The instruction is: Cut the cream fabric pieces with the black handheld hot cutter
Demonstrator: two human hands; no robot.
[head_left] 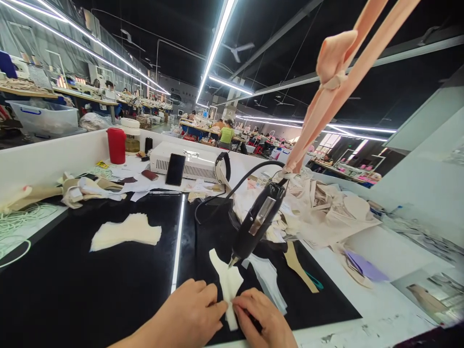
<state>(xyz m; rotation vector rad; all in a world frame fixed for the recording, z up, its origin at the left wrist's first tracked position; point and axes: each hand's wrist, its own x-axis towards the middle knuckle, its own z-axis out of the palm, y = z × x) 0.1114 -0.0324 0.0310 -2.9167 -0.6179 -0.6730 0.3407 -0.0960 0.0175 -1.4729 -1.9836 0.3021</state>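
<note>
A cream fabric piece, wide at the top and narrow at the bottom, lies on the black mat in front of me. My left hand pinches its left edge between curled fingers and thumb. From the other side, my right hand grips the right edge, thumb and forefinger nearly meeting the left fingertips. Just above the fabric hangs a black hand-held tool; its pointed metal tip touches or nearly touches the cloth. White cut pieces lie to the right of my right hand. At the left rests a stack of cream pieces.
A peach fabric strap suspends the tool, and its black cable runs to a white box. A phone leans there, near a red container. Fabric heaps lie right; a beige strip is nearer. People work behind.
</note>
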